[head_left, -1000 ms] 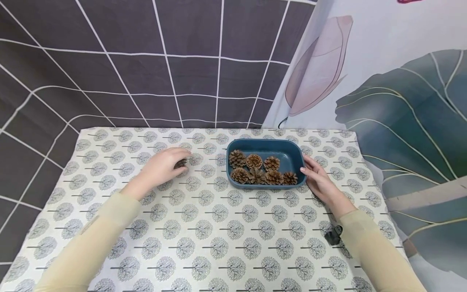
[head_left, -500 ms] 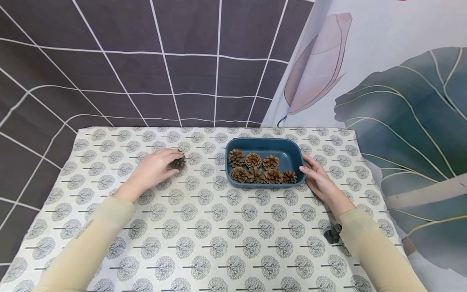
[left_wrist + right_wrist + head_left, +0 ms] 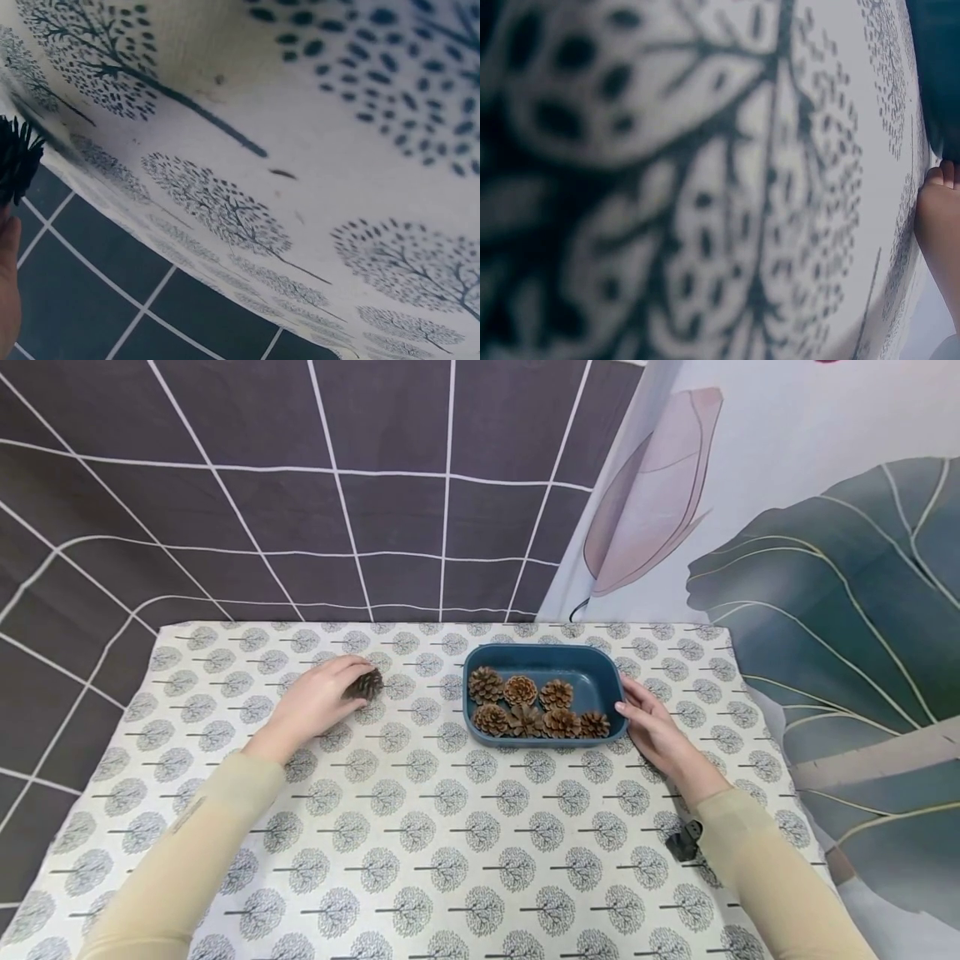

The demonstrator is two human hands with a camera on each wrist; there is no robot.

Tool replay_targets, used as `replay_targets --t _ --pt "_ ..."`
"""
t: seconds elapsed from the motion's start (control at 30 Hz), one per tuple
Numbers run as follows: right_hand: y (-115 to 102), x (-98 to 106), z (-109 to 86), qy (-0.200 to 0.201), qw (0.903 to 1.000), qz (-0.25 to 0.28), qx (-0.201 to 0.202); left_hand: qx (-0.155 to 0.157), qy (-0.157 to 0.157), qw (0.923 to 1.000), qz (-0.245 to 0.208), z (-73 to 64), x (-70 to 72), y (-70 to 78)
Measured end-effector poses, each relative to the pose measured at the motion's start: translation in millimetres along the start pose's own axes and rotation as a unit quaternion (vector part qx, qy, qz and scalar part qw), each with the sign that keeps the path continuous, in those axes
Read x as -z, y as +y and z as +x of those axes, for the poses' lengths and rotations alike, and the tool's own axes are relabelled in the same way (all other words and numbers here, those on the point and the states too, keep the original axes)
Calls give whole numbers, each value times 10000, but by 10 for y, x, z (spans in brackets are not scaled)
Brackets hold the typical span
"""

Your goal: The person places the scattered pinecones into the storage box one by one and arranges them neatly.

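In the head view, my left hand (image 3: 318, 695) grips a dark brown pine cone (image 3: 366, 685) between thumb and fingers, on the left half of the table. At the left edge of the left wrist view, part of that pine cone (image 3: 16, 159) shows above a fingertip. A blue rectangular tub (image 3: 592, 681) stands right of centre, with several brown pine cones (image 3: 527, 721) along its front and left side. My right hand (image 3: 660, 731) holds the tub's right end, thumb at the rim and fingers along the outer wall.
A white cloth with grey tree prints covers the table (image 3: 420, 860). Behind it hangs a dark curtain (image 3: 300, 510) with white grid lines. A leaf-printed curtain (image 3: 825, 635) borders the right side. A small black device (image 3: 684, 842) sits by the right wrist.
My left hand has drawn back slightly to the left, its fingers now closer around the pine cone, which sits a little farther up in view. The right hand and tub have stayed put.
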State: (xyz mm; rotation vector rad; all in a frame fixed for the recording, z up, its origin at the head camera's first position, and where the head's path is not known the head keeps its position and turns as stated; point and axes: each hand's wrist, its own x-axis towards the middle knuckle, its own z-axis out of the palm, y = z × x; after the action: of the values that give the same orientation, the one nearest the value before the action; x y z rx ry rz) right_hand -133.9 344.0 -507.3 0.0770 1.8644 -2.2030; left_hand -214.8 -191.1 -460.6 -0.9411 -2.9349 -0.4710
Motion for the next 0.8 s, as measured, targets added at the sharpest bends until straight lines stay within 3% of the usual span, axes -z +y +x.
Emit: replay_targets --t 0.43,0.6,0.8 --pt "25 8 14 1 10000 -40 -37 -121 -110 9998 147 159 -117 5" --pt "24 10 10 11 10000 -49 -52 25 -148 9998 87 189 -88 12" --pt "17 17 9 16 9999 -90 -42 424 47 9983 -388 236 26 57"
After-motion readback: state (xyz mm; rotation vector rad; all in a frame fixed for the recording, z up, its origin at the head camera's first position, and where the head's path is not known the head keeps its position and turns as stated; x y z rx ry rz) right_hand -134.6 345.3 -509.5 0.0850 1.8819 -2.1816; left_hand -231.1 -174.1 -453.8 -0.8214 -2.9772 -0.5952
